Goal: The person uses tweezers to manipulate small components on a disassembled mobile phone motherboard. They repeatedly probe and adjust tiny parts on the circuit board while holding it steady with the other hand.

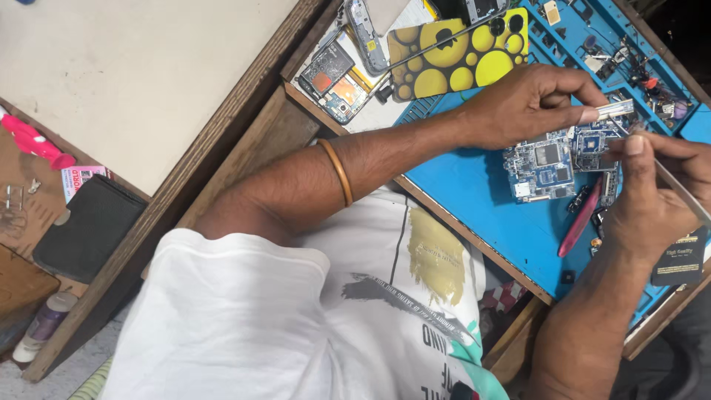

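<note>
A blue phone circuit board [546, 167] lies on a blue work mat [474, 196]. My left hand [529, 104], with a bangle on its wrist, reaches over the board and pinches a small silvery piece [616, 110] just above the board's far corner. My right hand [650, 189] sits at the board's right side and grips a thin metal tool [685, 194], whose tip points toward the same corner. Both hands nearly meet over the board's small shielded chip [590, 142].
A pink pry tool [580, 220] lies on the mat near the board. A yellow-and-black spotted phone cover [452, 52] and an opened phone [335, 81] lie behind. A black card [681, 259], black wallet [85, 226], pink object [33, 141] and small bottle [41, 326] sit around.
</note>
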